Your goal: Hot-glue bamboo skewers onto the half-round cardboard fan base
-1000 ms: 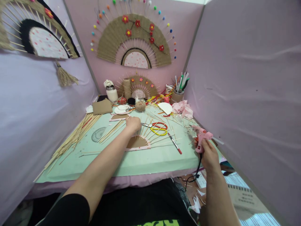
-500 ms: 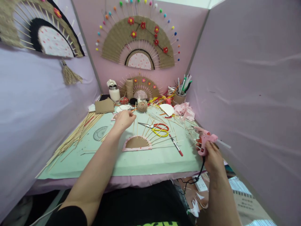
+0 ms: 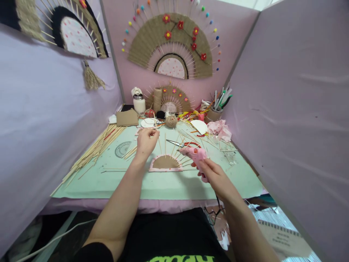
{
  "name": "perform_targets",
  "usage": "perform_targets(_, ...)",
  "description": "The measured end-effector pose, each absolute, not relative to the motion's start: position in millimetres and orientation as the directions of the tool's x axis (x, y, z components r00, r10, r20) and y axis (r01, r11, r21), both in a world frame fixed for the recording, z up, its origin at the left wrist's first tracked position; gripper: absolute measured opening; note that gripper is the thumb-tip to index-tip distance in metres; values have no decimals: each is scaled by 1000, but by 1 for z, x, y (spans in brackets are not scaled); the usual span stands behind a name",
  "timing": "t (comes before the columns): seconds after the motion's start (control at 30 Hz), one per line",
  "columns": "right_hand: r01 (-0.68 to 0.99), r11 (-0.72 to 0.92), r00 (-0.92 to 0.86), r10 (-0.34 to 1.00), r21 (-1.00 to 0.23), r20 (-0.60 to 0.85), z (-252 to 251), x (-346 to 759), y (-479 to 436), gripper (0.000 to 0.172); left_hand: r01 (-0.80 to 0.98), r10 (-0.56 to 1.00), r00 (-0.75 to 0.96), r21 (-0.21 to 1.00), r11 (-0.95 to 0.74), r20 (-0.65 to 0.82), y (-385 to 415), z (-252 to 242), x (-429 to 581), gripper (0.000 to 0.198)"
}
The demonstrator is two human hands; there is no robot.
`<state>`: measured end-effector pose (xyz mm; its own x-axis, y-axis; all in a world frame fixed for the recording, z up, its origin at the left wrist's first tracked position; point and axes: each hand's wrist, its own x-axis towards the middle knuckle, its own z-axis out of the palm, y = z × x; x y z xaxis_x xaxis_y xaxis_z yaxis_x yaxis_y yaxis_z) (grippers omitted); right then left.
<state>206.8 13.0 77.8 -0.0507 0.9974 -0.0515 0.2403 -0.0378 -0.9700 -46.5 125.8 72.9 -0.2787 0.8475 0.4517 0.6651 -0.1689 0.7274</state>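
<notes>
Pinched in my left hand (image 3: 147, 143) is a thin wooden stick (image 3: 155, 119), held upright above the mat. My right hand (image 3: 215, 176) grips a pink hot glue gun (image 3: 198, 155), its nozzle pointing left over the scissors. Below and between the hands lies a half-round cardboard piece (image 3: 165, 162) edged with pink-dotted cloth. Several sticks fan out from its curved edge, mostly on the right side. Scissors (image 3: 176, 143) with red and yellow handles lie behind it, partly hidden by the glue gun.
A pile of wooden sticks (image 3: 89, 154) lies along the left edge, near a protractor (image 3: 122, 149). At the back stand a white jar (image 3: 139, 104), a twine ball (image 3: 171, 121) and a can of tools (image 3: 213, 115). Pink cloth (image 3: 219, 130) is crumpled at right. Decorated fans (image 3: 141, 40) hang on the walls.
My right hand has brought the glue gun leftward from the right edge to beside the cardboard piece. My left hand keeps its stick. The whole view has shifted slightly.
</notes>
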Motion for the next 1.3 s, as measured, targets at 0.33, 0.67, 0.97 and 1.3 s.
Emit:
perform_targets(0.33, 376, 29, -155, 987, -926, -32, 53, 173, 42, 50, 632, 822, -338, 758, -162, 458, 124, 68, -50, 21)
perform_targets(0.67, 443, 25, -148, 988, -896, -46, 52, 163, 44, 50, 630, 834, -346, 765, -132, 429, 123, 66, -51, 21)
perform_targets(0.97, 501, 7, -129, 989, -865, -67, 57, 161, 46, 48, 611, 836, -367, 783, -114, 408, 121, 67, -50, 18)
perform_targets(1.3, 497, -13, -126, 988, -868, -88, 59, 157, 45, 52, 632, 838, -358, 767, -107, 411, 121, 68, -50, 19)
